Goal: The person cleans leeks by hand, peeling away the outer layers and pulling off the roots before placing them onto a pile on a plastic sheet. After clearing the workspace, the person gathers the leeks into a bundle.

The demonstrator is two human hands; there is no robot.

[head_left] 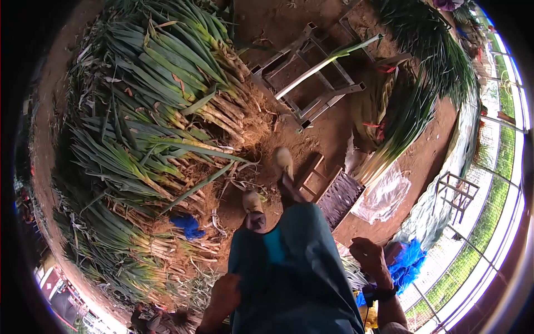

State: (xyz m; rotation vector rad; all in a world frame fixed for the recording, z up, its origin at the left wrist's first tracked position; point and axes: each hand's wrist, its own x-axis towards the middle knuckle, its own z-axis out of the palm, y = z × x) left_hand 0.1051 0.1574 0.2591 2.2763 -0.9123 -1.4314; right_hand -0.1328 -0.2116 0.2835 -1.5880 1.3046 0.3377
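Note:
My left hand [225,294] hangs low beside my left thigh, and its fingers are mostly hidden from above. On the other side, my right hand [368,255] is held out from my right thigh with curled fingers, nothing showing in them. A watch [379,293] is on that wrist. A blue bundle of plastic strips [407,265] shows close beyond the right hand. Dark trousers [300,261] cover my legs, and my shoes [283,161] stand on bare soil. Ahead, a single leek [328,63] lies across a metal stool frame [308,78].
Heaped leeks [161,83] with rooty ends fill the left side. A blue cloth-like bundle [188,226] lies at their edge. Right of my feet stands a low woven-top stool [340,192], near clear plastic sheeting [384,195] and more leeks [406,119]. Another small stool [457,195] stands far right.

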